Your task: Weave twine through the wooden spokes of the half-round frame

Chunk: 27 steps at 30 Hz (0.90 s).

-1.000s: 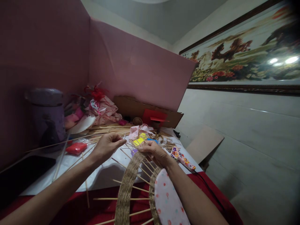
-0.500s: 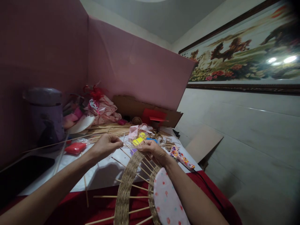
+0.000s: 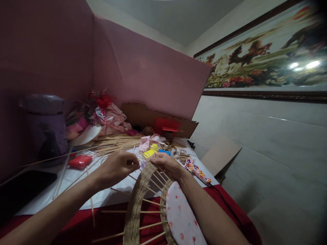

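Note:
A round woven basket piece (image 3: 136, 200) of brown twine on thin wooden sticks stands tilted before me. Its centre is a white fabric disc (image 3: 181, 214) with a red floral print, edged by an inner twine band. My right hand (image 3: 167, 165) grips the far upper end of the outer twine band, thumb and fingers closed around it and the sticks. Just left of that spot, my left hand (image 3: 116, 170) is closed in a pinch beside the protruding stick ends. Whatever lies between its fingertips is too small to make out.
Behind the hands lie a bundle of sticks (image 3: 117, 143) and yellow paper (image 3: 150, 151). A floral-patterned glue gun (image 3: 197, 171) with a cord is at right. At left are a red packet (image 3: 80, 161), a dark phone-like slab (image 3: 30, 183) and a purple flask (image 3: 46, 129).
My left hand has moved right and slightly down, closer to the outer band. The right hand keeps its grip, and the woven piece has turned slightly.

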{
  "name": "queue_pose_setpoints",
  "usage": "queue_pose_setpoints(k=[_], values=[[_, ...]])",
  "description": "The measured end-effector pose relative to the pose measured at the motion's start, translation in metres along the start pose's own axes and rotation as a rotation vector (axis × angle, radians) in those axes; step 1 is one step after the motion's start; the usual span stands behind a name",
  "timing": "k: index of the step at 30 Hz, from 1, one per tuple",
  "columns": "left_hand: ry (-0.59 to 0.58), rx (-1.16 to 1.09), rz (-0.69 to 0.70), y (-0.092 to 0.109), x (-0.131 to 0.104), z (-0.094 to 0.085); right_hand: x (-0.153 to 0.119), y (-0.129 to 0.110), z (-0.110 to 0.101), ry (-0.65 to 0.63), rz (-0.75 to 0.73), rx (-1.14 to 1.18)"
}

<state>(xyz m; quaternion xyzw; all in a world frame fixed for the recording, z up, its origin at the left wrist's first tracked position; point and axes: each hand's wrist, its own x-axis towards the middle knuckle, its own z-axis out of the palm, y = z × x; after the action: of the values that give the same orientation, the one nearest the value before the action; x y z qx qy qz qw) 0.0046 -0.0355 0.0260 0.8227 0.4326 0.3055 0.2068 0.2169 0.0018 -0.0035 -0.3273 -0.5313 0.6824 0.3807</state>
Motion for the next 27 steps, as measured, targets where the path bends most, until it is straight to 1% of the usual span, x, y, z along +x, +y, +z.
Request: queue_pose_setpoints(k=[6,12,17,20,23,27], values=[[-0.021,-0.047,0.018,-0.0017,0.0002,0.0014,0.0013,0.0037,-0.0034,-0.061,0.018,0.031],[-0.053,-0.098,0.032,-0.0028,-0.0016,0.0057,-0.0004,0.0011,-0.0016,-0.055,0.048,0.011],[-0.064,-0.101,0.037,-0.005,-0.0002,0.0089,-0.0009,0.0008,0.0,-0.042,0.013,0.006],[-0.072,-0.08,0.038,-0.0051,-0.0006,0.008,-0.0003,0.0015,-0.0012,-0.037,0.004,0.013],[-0.056,-0.034,0.06,-0.0047,-0.0015,0.0069,0.0001,0.0015,-0.0024,-0.041,0.018,0.014],[-0.042,0.086,0.114,-0.0036,-0.0014,0.0066,0.0004,0.0016,-0.0034,-0.033,0.032,0.012]])
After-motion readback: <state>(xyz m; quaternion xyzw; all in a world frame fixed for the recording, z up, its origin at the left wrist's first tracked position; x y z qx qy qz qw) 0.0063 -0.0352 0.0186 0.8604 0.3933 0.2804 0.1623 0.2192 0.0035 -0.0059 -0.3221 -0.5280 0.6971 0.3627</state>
